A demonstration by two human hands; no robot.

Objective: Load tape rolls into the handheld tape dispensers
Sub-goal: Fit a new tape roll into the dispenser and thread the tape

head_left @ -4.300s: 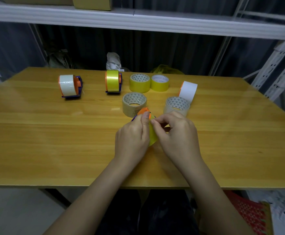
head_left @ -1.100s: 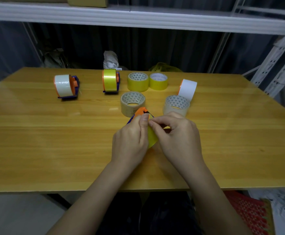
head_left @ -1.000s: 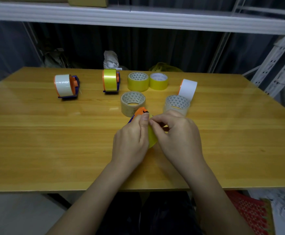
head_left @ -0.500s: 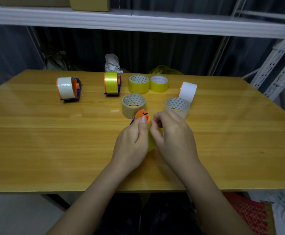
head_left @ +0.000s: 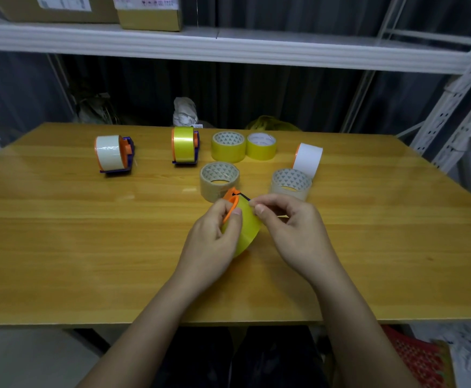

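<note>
Left hand (head_left: 214,242): fingers curled round the near-left side of a handheld dispenser (head_left: 233,204) loaded with a yellow roll (head_left: 245,229), thumb pressed flat on the roll's face beside the orange flange. Right hand (head_left: 293,231): thumb and forefinger pinched together at the roll's top right edge, at the dark front bar of the dispenser; whether a tape end is caught between them, impossible to tell; other fingers loosely curled behind. Dispenser held just above the wooden table (head_left: 60,247), near its middle, tilted, orange nose aimed toward 11 o'clock and away from the body, roll axis running roughly 10 to 4. Straight beyond, at 12 o'clock, a tan roll (head_left: 219,180) lying flat; at 1 o'clock a clear roll (head_left: 291,184) lying flat, and behind it a white roll (head_left: 308,158) standing on edge. Farther back, two yellow rolls (head_left: 244,147) flat and touching each other. At 11 o'clock, a loaded dispenser with yellow tape (head_left: 184,145) standing upright; at 10 o'clock, well apart from it, another with white tape (head_left: 113,154). Above the far edge, a white shelf (head_left: 228,49) with cardboard boxes (head_left: 147,12).
</note>
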